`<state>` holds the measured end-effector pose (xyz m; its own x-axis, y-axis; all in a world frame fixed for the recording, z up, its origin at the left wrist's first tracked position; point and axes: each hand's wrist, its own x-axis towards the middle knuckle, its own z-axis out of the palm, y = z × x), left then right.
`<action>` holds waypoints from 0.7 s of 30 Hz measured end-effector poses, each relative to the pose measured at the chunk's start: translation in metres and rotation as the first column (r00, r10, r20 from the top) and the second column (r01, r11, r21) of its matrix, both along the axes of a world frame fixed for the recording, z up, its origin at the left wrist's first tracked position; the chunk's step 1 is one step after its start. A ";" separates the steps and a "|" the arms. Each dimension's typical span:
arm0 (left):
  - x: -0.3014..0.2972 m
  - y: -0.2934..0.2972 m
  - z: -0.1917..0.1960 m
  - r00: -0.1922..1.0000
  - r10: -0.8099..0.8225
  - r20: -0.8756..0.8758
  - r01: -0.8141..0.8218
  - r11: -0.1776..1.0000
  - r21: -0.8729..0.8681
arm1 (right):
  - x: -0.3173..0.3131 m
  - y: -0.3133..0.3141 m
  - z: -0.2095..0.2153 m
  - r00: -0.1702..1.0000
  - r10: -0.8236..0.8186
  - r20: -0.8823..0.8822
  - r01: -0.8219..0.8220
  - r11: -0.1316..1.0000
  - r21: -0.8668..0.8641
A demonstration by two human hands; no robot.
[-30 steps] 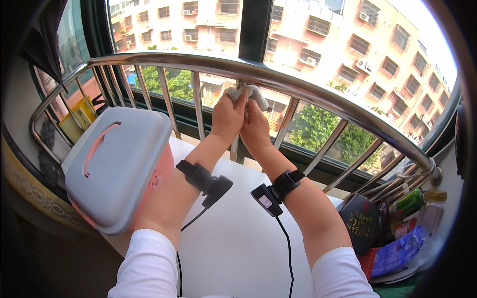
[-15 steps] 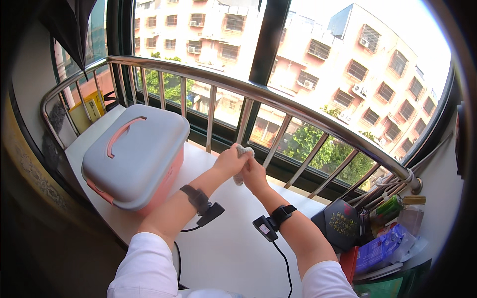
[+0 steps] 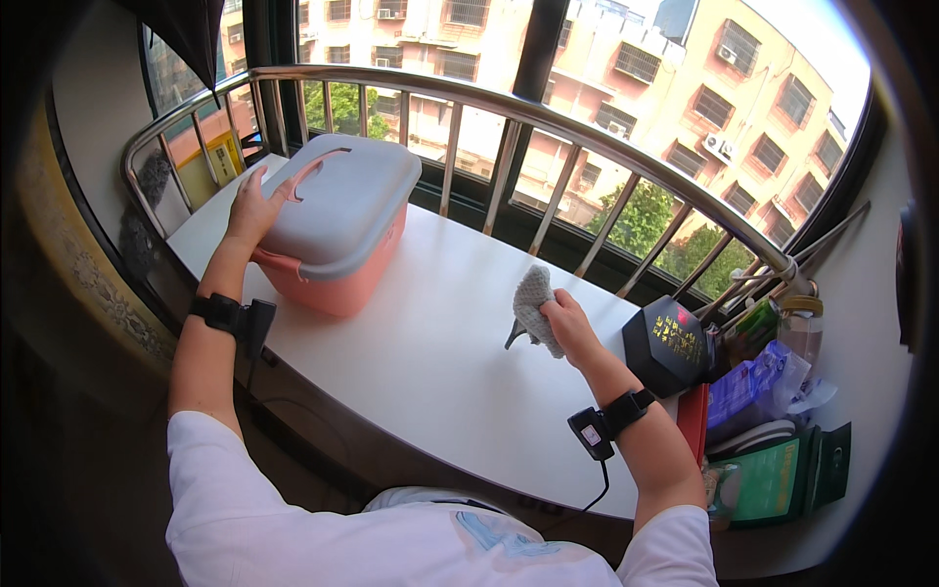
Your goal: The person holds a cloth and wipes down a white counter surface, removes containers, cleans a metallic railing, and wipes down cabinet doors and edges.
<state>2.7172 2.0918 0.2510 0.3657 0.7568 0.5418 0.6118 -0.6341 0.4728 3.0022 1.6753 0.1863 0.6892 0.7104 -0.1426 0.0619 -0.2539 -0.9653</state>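
Left hand [image 3: 252,207] at upper left of frame, fingers spread flat against grey lid of pink storage box [image 3: 337,230] (pink handle on top); not gripping. Box sits on white table [image 3: 430,372], left of centre. Right hand [image 3: 567,326] at centre, fingers closed around grey cloth [image 3: 533,305], held just above table. Black box [image 3: 670,344] right of it, near railing [image 3: 548,117].

We see strong daylight coming through the far window [image 3: 587,117], lighting the white desk [image 3: 430,362] evenly, with soft shadows near the box [image 3: 337,225]. The sky at far right is blown out. The railing [image 3: 548,117] bends with fisheye distortion, and the rim darkens to black.
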 end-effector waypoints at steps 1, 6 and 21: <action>-0.008 0.006 -0.007 0.999 0.038 0.010 -0.038 0.999 -0.031 | -0.006 0.001 0.005 0.994 0.041 -0.097 -0.037 0.998 0.052; -0.037 0.001 -0.020 0.999 0.045 0.018 -0.039 0.970 -0.239 | -0.036 0.025 0.005 0.985 0.049 -0.163 -0.029 0.992 0.122; -0.043 0.072 -0.008 0.804 -0.284 0.522 0.593 0.315 -0.741 | -0.124 0.167 0.049 0.931 0.254 -0.261 -0.110 0.879 0.463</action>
<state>2.6738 2.1637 0.2426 0.7679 0.6247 -0.1417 0.1380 0.0548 0.9889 2.8785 1.8425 0.2349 0.5140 0.8573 0.0287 -0.2493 0.1813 -0.9513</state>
